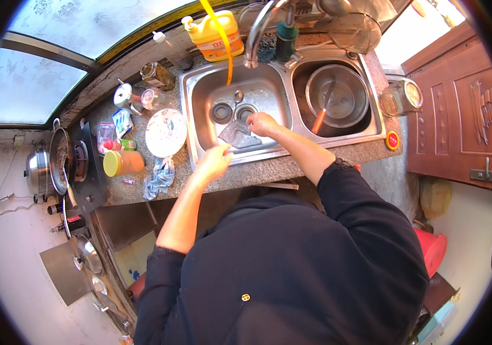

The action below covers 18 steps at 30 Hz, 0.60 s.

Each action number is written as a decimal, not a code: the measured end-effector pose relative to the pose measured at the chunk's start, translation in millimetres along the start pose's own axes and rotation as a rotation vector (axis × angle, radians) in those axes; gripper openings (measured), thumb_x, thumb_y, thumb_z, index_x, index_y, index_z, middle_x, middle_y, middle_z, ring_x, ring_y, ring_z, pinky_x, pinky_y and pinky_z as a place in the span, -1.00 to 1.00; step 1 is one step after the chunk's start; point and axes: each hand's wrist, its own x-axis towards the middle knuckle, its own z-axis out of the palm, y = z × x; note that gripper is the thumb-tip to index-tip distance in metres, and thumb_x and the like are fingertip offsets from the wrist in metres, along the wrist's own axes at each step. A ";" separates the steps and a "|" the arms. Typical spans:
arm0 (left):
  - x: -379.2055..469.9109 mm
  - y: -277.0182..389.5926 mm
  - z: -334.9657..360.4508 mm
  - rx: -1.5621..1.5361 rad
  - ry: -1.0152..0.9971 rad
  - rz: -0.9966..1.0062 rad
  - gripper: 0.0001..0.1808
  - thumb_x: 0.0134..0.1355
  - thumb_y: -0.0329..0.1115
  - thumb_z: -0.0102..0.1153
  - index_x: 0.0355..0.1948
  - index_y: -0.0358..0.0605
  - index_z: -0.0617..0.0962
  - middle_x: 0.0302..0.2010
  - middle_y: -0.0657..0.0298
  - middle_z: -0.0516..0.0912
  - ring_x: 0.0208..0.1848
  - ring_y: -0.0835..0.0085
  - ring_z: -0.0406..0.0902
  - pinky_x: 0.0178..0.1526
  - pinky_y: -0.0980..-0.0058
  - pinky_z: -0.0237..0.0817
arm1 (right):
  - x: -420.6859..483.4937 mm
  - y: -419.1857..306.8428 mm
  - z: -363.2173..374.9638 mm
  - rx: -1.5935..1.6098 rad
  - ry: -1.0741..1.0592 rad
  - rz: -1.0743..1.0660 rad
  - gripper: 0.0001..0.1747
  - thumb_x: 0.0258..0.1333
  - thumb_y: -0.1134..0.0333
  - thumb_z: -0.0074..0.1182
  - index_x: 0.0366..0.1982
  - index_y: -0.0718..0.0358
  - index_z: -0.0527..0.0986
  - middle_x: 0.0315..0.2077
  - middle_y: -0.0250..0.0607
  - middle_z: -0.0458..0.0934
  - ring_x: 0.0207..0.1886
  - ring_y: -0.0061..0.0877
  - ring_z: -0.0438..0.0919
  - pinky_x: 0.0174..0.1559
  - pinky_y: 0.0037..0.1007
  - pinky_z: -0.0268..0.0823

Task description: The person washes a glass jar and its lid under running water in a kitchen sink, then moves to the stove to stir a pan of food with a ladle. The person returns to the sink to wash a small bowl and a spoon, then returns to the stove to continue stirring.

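Observation:
My right hand [264, 124] is over the left basin of a stainless steel double sink [287, 146], its fingers bent beside the drain strainer [246, 113]. Just below those fingers lies a greyish, see-through sheet [239, 134], perhaps a plastic bag or a wet cloth. At the basin's front rim, my left hand [215, 162] has its fingers curled near the sheet's lower edge. Whether either hand grips the sheet cannot be made out. A round dark strainer or drain cover [221, 113] sits left of the drain. The chrome faucet [252, 47] arches above the basin.
A metal pot [338, 97] with an orange-handled knife [320, 118] across it fills the right basin. Left of the sink stand a white plate [166, 133], a yellow-lidded jar [123, 163] and a crumpled cloth [159, 179]. A yellow detergent jug [218, 36] stands behind; a yellow hose [224, 39] hangs into the sink.

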 end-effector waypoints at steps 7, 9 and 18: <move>-67.4 2.6 -6.8 -0.310 0.015 0.017 -0.56 0.23 -0.29 0.14 0.11 -0.24 0.50 0.00 -0.05 0.60 -0.01 0.13 0.59 0.07 0.29 0.37 | 92.4 -26.6 67.8 -0.132 0.033 0.049 -0.46 -0.14 0.26 0.22 0.00 0.11 0.49 -0.06 -0.07 0.55 0.03 -0.16 0.51 0.08 -0.20 0.37; -78.1 -5.7 -10.7 -0.215 0.058 0.006 -0.57 0.23 -0.30 0.15 0.10 -0.22 0.51 0.01 -0.03 0.59 0.00 0.10 0.58 0.08 0.29 0.38 | 119.4 -28.6 88.1 -0.196 0.014 0.112 -0.16 -0.21 0.25 0.32 0.22 0.03 0.29 0.17 -0.12 0.31 0.21 -0.12 0.32 0.16 -0.14 0.31; -110.7 -47.6 -24.0 -0.360 0.163 -0.196 -0.62 0.23 -0.39 0.15 0.08 -0.22 0.52 -0.02 0.04 0.61 -0.06 0.23 0.59 0.03 0.36 0.40 | 168.7 -29.3 124.9 -0.381 0.040 0.037 0.00 -0.26 0.25 0.35 0.31 -0.10 0.16 0.24 -0.14 0.16 0.24 0.02 0.20 0.14 0.05 0.27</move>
